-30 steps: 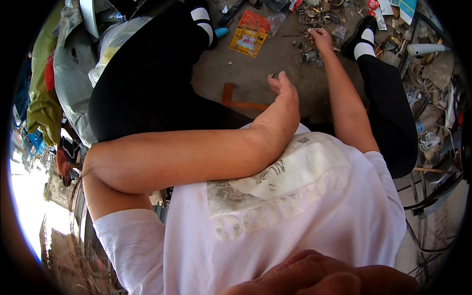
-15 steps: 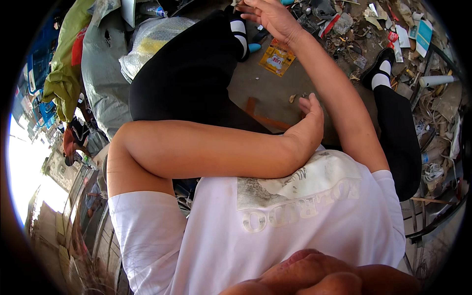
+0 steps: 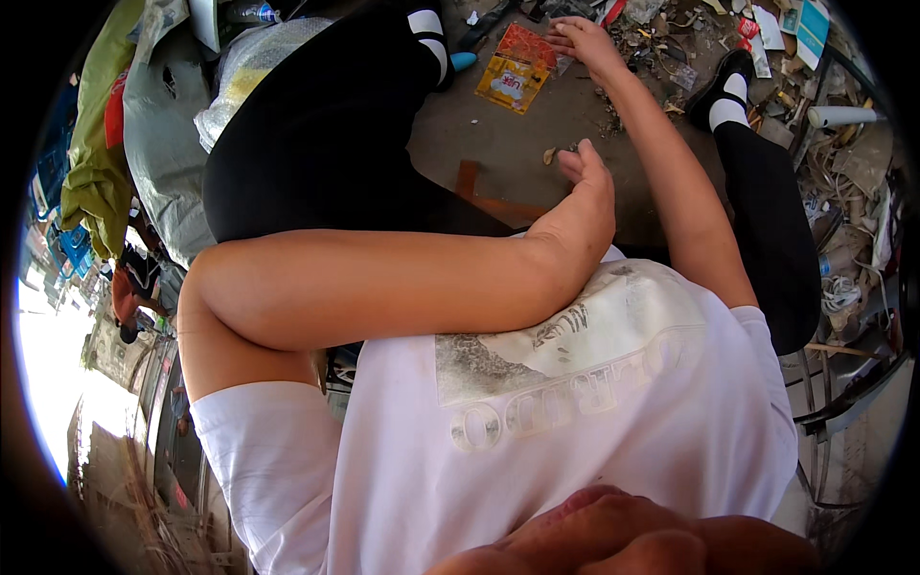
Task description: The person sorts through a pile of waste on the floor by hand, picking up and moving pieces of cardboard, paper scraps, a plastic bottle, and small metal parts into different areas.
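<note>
My left arm folds across my white shirt, and my left hand (image 3: 583,203) hovers over the ground between my legs. Its fingers are loosely bent and apart, partly hidden by the hand itself, and I see nothing in them. Farther out, my right hand (image 3: 588,48) reaches over the ground with fingers extended and slightly apart, holding nothing visible. Its fingertips are just right of a flat orange-and-yellow packet (image 3: 516,72); whether they touch its edge I cannot tell. A small brownish scrap (image 3: 549,156) lies just left of my left fingertips.
Mixed scraps, a blue-and-white carton (image 3: 812,34) and a white tube (image 3: 843,116) lie around my right foot. Beside my left leg stand a grey sack (image 3: 165,158), an olive cloth (image 3: 96,144) and clear bubble wrap (image 3: 251,72). A light blue object (image 3: 464,61) lies by my left shoe.
My right hand has moved right and slightly nearer, uncovering the packet's reddish upper part. My left hand stays folded across me. The whole view has shifted a little.
</note>
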### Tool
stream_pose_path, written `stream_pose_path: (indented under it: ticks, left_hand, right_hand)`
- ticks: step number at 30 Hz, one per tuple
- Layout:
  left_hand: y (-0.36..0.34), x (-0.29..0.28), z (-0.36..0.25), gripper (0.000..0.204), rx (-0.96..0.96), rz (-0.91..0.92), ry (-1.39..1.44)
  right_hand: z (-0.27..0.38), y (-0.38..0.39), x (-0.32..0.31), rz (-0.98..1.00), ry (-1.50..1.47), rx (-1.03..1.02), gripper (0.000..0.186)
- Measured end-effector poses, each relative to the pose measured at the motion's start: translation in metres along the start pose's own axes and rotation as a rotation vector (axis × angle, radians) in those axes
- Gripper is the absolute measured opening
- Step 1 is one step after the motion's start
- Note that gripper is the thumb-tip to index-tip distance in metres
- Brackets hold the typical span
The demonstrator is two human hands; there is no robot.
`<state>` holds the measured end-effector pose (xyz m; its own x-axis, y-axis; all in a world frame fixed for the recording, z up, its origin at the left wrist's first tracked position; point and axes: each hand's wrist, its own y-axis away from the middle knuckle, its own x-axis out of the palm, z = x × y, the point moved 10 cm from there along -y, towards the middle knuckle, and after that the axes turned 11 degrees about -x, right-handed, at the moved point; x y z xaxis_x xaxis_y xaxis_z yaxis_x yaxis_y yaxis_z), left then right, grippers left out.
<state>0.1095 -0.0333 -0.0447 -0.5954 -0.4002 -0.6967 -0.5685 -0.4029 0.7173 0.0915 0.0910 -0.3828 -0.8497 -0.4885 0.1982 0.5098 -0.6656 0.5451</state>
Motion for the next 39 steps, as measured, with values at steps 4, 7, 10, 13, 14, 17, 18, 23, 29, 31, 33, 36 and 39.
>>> stream_pose_path:
  ticks: [4, 7, 10, 13, 14, 17, 18, 23, 29, 31, 33, 36, 39]
  left_hand:
    - [-0.002, -0.002, -0.001, 0.04, 0.023, -0.01, -0.013]
    - [-0.003, -0.001, 0.0, 0.039, 0.018, -0.024, -0.039]
    - [-0.009, 0.001, -0.002, 0.037, 0.018, -0.002, -0.014]
    - [-0.008, -0.005, -0.001, 0.035, -0.018, -0.02, -0.02]
    - [-0.009, -0.004, -0.001, 0.035, -0.021, -0.014, -0.019]
    - [-0.014, 0.003, -0.001, 0.034, -0.026, -0.033, -0.015]
    - [-0.014, 0.001, -0.001, 0.034, -0.02, -0.046, -0.026]
    - [-0.011, -0.003, 0.003, 0.034, -0.033, -0.029, -0.03]
    - [-0.01, -0.001, 0.002, 0.034, -0.017, -0.034, -0.025]
    - [-0.011, -0.002, 0.002, 0.034, -0.031, -0.066, -0.016]
    - [-0.006, -0.002, 0.0, 0.034, -0.052, -0.019, -0.026]
    - [-0.008, 0.0, 0.001, 0.034, -0.043, -0.027, -0.04]
    - [-0.01, 0.004, 0.001, 0.034, -0.052, -0.03, -0.036]
  right_hand:
    - [-0.133, 0.088, -0.169, -0.231, 0.516, 0.453, 0.029]
    - [-0.128, 0.145, -0.219, -0.431, 1.098, 0.436, 0.029]
    - [-0.122, 0.178, -0.231, -0.582, 1.167, 0.479, 0.028]
    - [-0.124, 0.171, -0.208, -0.54, 1.134, 0.407, 0.027]
    - [-0.122, 0.168, -0.196, -0.518, 1.103, 0.347, 0.026]
    - [-0.11, 0.162, -0.165, -0.459, 1.096, 0.203, 0.026]
    - [-0.112, 0.161, -0.159, -0.439, 1.132, 0.175, 0.026]
    - [-0.113, 0.124, -0.15, -0.39, 0.996, 0.009, 0.024]
    - [-0.12, 0.129, -0.196, -0.75, 0.461, 0.106, 0.021]
    - [-0.178, 0.163, -0.181, -0.502, 0.318, 0.584, 0.023]
    - [-0.208, 0.184, -0.14, -0.156, 0.396, 0.825, 0.024]
    - [-0.248, 0.196, -0.139, -0.244, 0.254, 0.751, 0.024]
    - [-0.21, 0.177, -0.145, -0.477, 0.273, 0.687, 0.022]
